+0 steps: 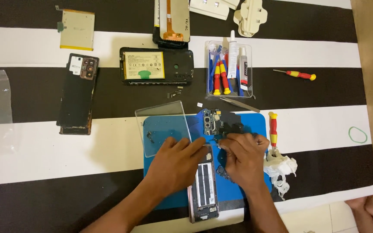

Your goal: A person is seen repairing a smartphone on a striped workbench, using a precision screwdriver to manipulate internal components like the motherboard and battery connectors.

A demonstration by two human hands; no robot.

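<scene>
Phone (203, 190), opened, is laid on a blue mat (255, 123) on the striped worktop (44, 146). It is pressed by the flat left hand (175, 164); a small part is pinched by the right hand (242, 157).

Two bare arms come up from the near edge and lean in toward each other. The left hand (175, 164) lies palm down, its back facing up. Its fingers (195, 147) are held close together and point to the right and a bit far. The right hand (242, 157) sits just beside it, also with its back up. Its fingers (232, 140) curl in and point left, bunched at the tips. The two hands almost touch at the fingertips.
</scene>
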